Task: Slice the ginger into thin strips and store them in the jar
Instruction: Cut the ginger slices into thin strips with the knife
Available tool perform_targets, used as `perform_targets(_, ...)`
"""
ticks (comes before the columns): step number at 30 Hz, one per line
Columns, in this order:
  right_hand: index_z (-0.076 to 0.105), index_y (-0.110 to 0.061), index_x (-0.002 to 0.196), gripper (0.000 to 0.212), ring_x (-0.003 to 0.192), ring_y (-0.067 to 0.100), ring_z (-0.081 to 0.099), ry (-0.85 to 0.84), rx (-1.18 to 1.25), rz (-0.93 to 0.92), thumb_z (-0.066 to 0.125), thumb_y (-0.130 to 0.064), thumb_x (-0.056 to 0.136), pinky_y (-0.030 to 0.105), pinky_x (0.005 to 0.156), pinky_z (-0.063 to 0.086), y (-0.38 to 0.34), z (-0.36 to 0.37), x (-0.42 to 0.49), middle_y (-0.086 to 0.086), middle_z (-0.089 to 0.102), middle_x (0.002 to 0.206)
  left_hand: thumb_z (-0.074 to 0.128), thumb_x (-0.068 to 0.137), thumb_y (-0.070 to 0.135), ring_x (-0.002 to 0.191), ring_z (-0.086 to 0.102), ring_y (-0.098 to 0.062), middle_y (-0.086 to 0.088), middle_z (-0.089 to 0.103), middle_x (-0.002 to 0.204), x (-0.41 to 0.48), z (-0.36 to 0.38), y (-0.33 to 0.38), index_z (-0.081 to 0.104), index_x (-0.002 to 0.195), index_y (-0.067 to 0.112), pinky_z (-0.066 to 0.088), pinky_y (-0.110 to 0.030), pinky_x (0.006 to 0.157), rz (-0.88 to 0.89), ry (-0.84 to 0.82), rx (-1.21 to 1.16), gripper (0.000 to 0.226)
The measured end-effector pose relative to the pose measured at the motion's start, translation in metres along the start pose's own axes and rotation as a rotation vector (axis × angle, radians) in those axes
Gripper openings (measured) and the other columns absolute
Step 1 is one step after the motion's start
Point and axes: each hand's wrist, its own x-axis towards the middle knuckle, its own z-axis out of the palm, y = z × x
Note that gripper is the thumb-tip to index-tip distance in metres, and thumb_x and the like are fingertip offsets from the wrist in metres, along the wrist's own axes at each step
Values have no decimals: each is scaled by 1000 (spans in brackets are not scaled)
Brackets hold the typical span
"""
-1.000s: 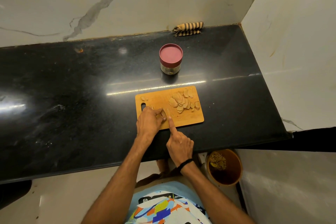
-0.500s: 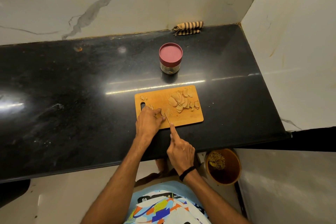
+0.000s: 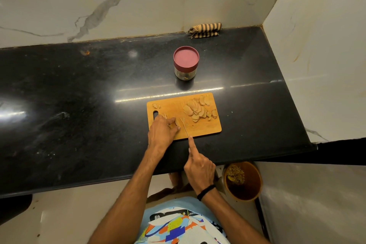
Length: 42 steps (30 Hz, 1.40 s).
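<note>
Black polished stone counter (image 3: 79,125) runs below marble walls, seen from my head camera. Near its front edge lies the wooden cutting board (image 3: 174,109), long side running left to right. My left hand (image 3: 161,130) rests on the board's near left part, fingers curled down and pinching a small ginger piece (image 3: 176,123) against the wood. My right hand (image 3: 200,166) is closed round the handle of the knife (image 3: 185,128), forefinger stretched along the spine. The blade runs near to far, its tip leaning slightly left, and it sits just right of the ginger piece, close to my left fingertips. I judge the next cut falls on that piece's right side, the blade working leftward toward my knuckles. Flat ginger slices (image 3: 198,109) are heaped on the board's far right part, not yet strips. The jar (image 3: 185,63), maroon lid on, stands beyond the board, apart from it.
</note>
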Motion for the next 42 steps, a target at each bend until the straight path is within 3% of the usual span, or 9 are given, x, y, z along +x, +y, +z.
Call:
perform_targets(3, 50, -19, 143, 53, 41, 3, 22, 18, 33, -15, 57, -14, 90, 10, 46, 7, -5, -1, 3, -13, 29, 50, 75, 87, 40, 82, 60, -12, 2, 60, 108, -1, 0, 1, 64, 133, 23, 60, -38, 78, -2, -4, -20, 51)
perform_targets(8, 51, -21, 143, 53, 40, 6, 27, 16, 55, -10, 63, -12, 92, 11, 44, 9, -12, 4, 13, -11, 33, 48, 72, 90, 41, 80, 59, -13, 0, 59, 101, -2, 2, -2, 64, 133, 23, 59, -37, 76, 13, 1, -25, 48)
perform_targets(13, 47, -25, 145, 51, 40, 9, 33, 3, 93, 16, 56, -17, 96, 18, 43, 20, -15, 9, 22, -9, 39, 48, 69, 93, 37, 68, 48, -9, -1, 57, 96, -4, 1, 2, 65, 131, 21, 45, -27, 60, 24, 7, -33, 42)
perform_targets(16, 46, -25, 145, 50, 40, 7, 31, -4, 108, 2, 52, -19, 96, 16, 43, 17, -16, 11, 26, -9, 37, 49, 69, 93, 38, 68, 50, -9, 1, 58, 96, -3, 1, 2, 67, 129, 22, 52, -32, 60, 13, -4, -44, 40)
perform_targets(22, 48, -24, 144, 53, 40, 6, 26, -4, 74, -39, 57, -14, 93, 14, 44, 10, -16, 11, 33, -10, 29, 48, 65, 95, 38, 62, 46, -4, 12, 48, 81, -2, 0, 3, 68, 119, 17, 30, -20, 51, -42, 11, -49, 32)
perform_targets(28, 45, -27, 146, 60, 39, 9, 27, -16, 24, -69, 60, -10, 90, 22, 42, 14, -12, 12, 37, -8, 30, 48, 70, 94, 28, 65, 55, -5, 7, 69, 89, 1, -4, 4, 73, 120, 17, 49, -24, 61, 9, -48, -104, 28)
perform_targets(31, 46, -26, 146, 65, 38, 10, 24, -2, -27, -82, 64, -8, 86, 24, 42, 16, -12, 10, 39, -7, 27, 47, 70, 94, 29, 77, 57, -6, 6, 68, 99, 4, -6, 6, 73, 119, 19, 47, -25, 65, -16, -66, -103, 27)
perform_targets(34, 47, -27, 145, 71, 37, 10, 24, 6, -75, -85, 69, -6, 81, 25, 41, 20, -9, 9, 38, -6, 27, 46, 70, 93, 33, 76, 56, -5, 4, 71, 104, 8, -5, 6, 73, 118, 19, 45, -23, 63, -60, -78, -89, 29)
perform_targets(42, 48, -27, 145, 81, 38, 9, 26, 21, -156, -76, 70, -1, 72, 22, 38, 25, 5, 13, 4, -6, 32, 49, 72, 90, 40, 89, 64, -18, 1, 69, 103, 6, -7, 7, 74, 117, 21, 57, -41, 80, -76, -64, -37, 33)
